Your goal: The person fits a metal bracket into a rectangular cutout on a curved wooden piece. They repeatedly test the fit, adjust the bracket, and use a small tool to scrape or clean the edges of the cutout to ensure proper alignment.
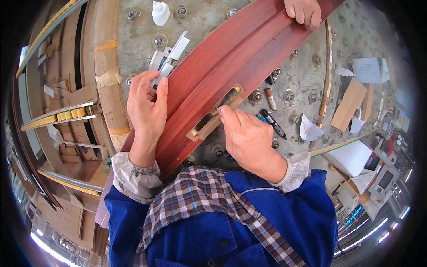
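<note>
A long reddish-brown wooden profile (209, 73) slants across in front of me, with grooves along its length. Its near edge has a bare-wood cutout (199, 133) with dark openings. My right hand (249, 138) is closed in a pinch at the cutout's edge; only a tiny tip shows at the fingertips, too small to name. On the far left side of the profile, my left hand (149, 104) has its fingers and thumb bent round the lower end of a silver metal lock fitting (168, 62). Its dark end lies partly hidden among the fingers.
Another person's hand (304, 12) rests on the profile's far end. The metal table (138, 35) carries ball rollers (182, 12), a white bottle (160, 13), a black marker (272, 123), a brown-tipped brush (270, 99) and cardboard (348, 104). Roller rails (60, 116) stand at left.
</note>
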`<action>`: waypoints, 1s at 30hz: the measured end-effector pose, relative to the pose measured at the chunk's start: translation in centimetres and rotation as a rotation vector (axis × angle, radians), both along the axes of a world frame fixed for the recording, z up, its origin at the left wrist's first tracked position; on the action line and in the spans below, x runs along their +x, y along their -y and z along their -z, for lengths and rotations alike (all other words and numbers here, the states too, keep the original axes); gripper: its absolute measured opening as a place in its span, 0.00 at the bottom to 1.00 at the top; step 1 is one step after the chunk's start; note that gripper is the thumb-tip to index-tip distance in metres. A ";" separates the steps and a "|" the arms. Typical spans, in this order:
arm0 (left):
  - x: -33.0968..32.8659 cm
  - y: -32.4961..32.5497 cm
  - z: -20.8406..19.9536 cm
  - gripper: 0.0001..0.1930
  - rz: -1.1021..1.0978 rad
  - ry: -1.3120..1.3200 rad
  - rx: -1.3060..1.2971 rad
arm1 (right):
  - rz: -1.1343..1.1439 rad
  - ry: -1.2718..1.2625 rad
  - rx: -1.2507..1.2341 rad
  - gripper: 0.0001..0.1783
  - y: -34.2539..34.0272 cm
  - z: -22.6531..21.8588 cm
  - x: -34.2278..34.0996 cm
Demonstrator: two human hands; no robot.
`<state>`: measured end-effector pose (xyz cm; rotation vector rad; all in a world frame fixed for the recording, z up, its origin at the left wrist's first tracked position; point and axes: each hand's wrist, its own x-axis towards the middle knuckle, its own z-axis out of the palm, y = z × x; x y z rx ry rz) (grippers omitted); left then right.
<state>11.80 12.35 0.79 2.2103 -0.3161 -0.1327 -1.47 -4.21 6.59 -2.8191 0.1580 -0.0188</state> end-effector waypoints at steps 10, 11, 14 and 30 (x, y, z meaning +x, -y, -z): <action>-0.4 0.2 0.0 0.09 0.012 -0.028 0.070 | -0.044 -0.035 -0.089 0.18 -0.7 0.5 0.1; -0.4 0.1 0.1 0.10 0.010 -0.028 0.059 | -0.046 -0.037 -0.076 0.17 -0.6 0.4 0.0; -0.1 -0.1 0.1 0.10 0.007 -0.039 0.068 | -0.007 -0.054 -0.004 0.16 0.5 -0.2 0.7; -0.1 0.0 -0.1 0.10 0.016 -0.026 0.100 | -0.006 -0.085 0.195 0.09 2.5 -0.1 1.0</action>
